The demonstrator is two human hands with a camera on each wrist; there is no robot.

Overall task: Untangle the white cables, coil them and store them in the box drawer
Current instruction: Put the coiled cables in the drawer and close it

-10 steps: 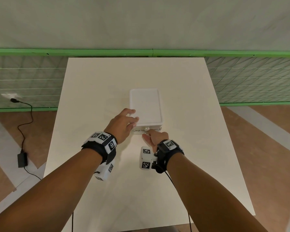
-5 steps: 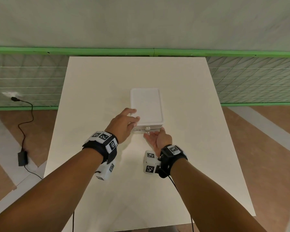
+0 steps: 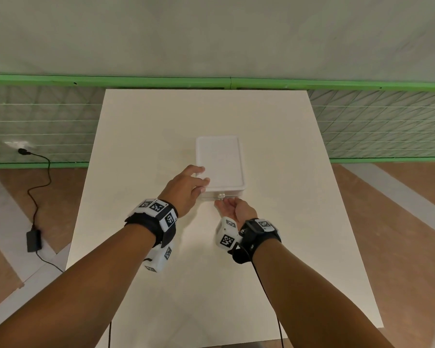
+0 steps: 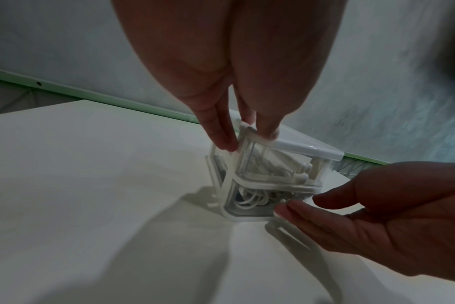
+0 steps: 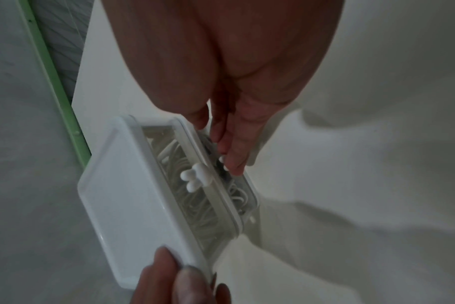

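A white box (image 3: pixel 220 162) with two clear-fronted drawers stands mid-table. Both drawers are pushed in, and coiled white cables (image 4: pixel 249 200) show through their fronts (image 5: pixel 187 197). My left hand (image 3: pixel 189 187) grips the box's near-left corner, with fingers on the lid rim (image 4: pixel 307 147) and the thumb on the side. My right hand (image 3: pixel 227 205) lies palm up just in front of the box. Its straight fingertips (image 5: pixel 233 164) touch the lower drawer front, below the upper drawer's white knob (image 5: pixel 194 178).
The white table (image 3: pixel 274 259) carries only the box. Green railing with wire mesh (image 3: pixel 362 126) runs behind the far edge. On the floor to the left lie a black power adapter (image 3: pixel 33 240) and its cord.
My right hand went from curled at the drawer knob to palm up with straight fingers against the drawer front. The left hand kept its hold on the box corner.
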